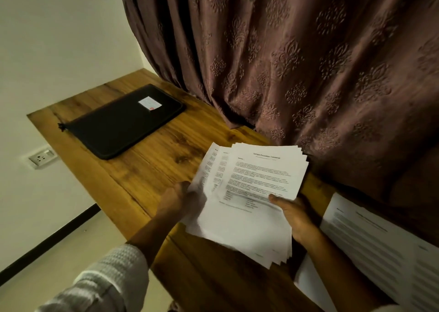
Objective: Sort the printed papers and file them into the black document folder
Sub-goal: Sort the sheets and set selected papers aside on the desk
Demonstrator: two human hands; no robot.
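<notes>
A fanned stack of printed papers (251, 188) is held above the wooden desk (152, 159) by both hands. My left hand (178, 199) grips the stack's left edge, fingers hidden under the sheets. My right hand (293, 210) pinches the right side, thumb on top of the printed page. The black document folder (123, 124) lies closed and flat at the desk's far left, a small white label (149, 103) on its cover. More printed sheets (380, 247) lie on the desk to the right.
A brown patterned curtain (297, 57) hangs behind the desk and reaches its back edge. A wall socket (41, 158) sits below the desk's left end. Cream walls and floor lie to the left.
</notes>
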